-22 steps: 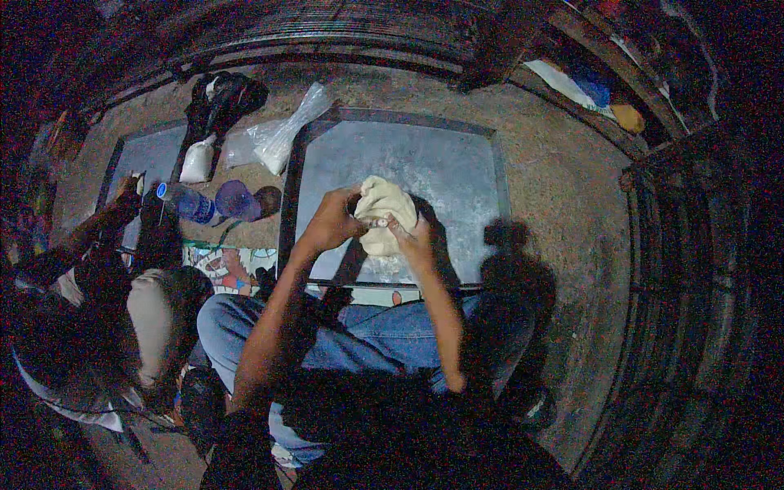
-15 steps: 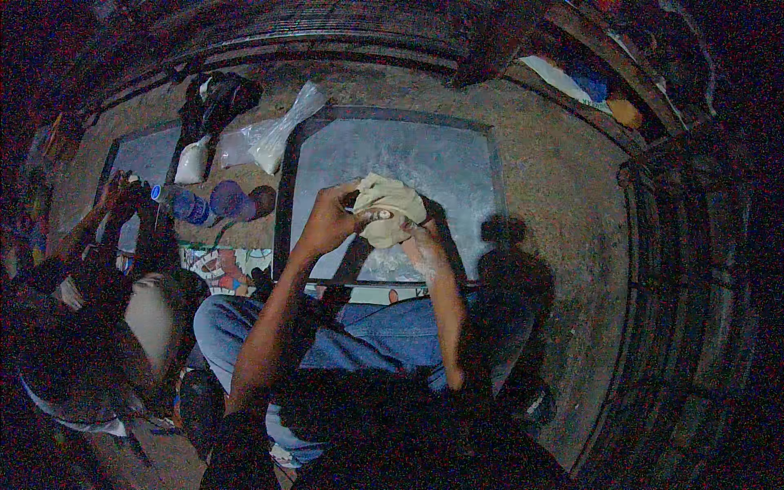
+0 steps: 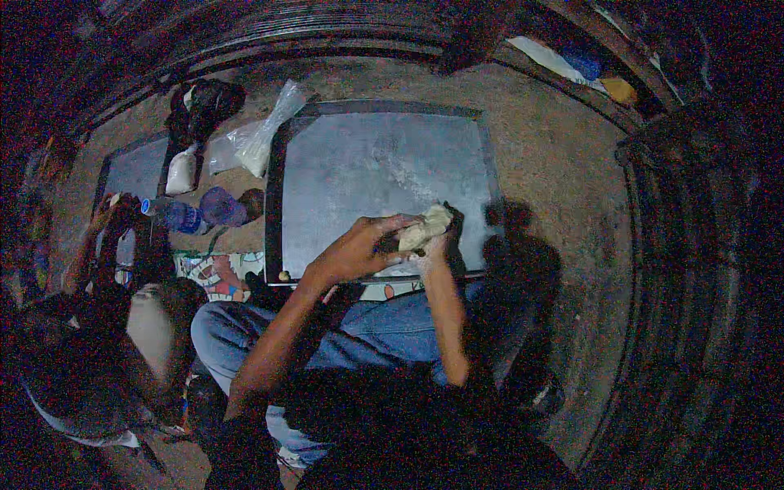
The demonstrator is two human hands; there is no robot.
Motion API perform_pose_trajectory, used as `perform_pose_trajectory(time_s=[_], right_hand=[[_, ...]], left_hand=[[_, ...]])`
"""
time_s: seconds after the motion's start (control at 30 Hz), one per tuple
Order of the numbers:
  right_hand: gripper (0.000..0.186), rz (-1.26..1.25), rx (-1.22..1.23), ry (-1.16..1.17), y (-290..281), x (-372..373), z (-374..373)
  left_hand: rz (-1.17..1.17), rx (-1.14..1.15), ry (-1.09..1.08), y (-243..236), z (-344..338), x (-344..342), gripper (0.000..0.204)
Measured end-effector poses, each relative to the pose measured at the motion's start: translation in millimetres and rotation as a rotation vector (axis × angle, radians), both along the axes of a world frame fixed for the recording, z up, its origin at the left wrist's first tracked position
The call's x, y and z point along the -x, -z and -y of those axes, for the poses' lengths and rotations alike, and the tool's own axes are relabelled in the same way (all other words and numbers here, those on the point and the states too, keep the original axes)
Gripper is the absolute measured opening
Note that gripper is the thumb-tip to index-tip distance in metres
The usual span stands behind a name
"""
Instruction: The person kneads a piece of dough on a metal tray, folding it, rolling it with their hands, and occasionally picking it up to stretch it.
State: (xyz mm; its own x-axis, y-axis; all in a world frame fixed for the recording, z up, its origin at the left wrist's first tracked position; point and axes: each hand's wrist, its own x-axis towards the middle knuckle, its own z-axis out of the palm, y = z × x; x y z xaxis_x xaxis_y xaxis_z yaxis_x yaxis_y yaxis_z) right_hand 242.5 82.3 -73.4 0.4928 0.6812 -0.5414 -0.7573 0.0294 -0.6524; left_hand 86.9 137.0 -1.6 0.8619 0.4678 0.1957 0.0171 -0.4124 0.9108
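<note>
A crumpled lump of pale dough [image 3: 427,225] is held between my two hands over the near right part of a dark-framed grey board [image 3: 343,163] with white powdery smears. My left hand [image 3: 365,245] grips the dough from the left, fingers reaching across it. My right hand [image 3: 433,255], dusted pale, closes on it from beneath and right, its fingers largely hidden by the dough. A small pale round piece [image 3: 284,276] lies at the board's near left corner.
At left, a co-worker's hands [image 3: 118,208] are at a second board [image 3: 135,167]. Between the boards are a bottle [image 3: 175,214], purple cup [image 3: 222,206], powder bag [image 3: 181,170], clear bags [image 3: 265,131] and black bag [image 3: 196,110]. A wooden ledge [image 3: 604,98] edges the back right.
The dough has gone from a broad, spread piece to a smaller bunched lump, moved right. My left hand has moved right and down; a small piece now shows at the board's left corner.
</note>
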Motion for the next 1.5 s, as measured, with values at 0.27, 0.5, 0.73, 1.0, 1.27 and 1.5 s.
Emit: perform_pose_trajectory(time_s=[0.27,0.5,0.73,1.0,1.27,1.5], right_hand=[[0.035,0.581,0.232,-0.039,-1.0,-19.9,-18.8],[0.040,1.435,0.236,-0.562,-66.9,33.6,2.1],[0.021,1.664,0.325,-0.519,1.8,26.3,12.4],[0.043,1.230,-0.009,-0.285,26.2,7.6,10.4],[0.063,0.384,-0.318,-0.326,30.9,70.3,25.4],[0.061,0.033,-0.298,-0.131,39.7,88.1,27.8]], left_hand=[[-0.187,0.176,-0.257,-9.2,-25.2,25.3,0.052],[0.026,0.031,-0.277,7.2,-18.0,23.8,0.039],[-0.193,-0.155,-0.433,34.3,24.5,4.6,0.037],[-0.404,-0.514,-0.476,61.3,5.1,31.3,0.042],[-0.018,-0.382,-0.792,44.8,-5.4,60.0,0.046],[-0.073,-0.327,-0.553,41.1,35.0,33.5,0.045]])
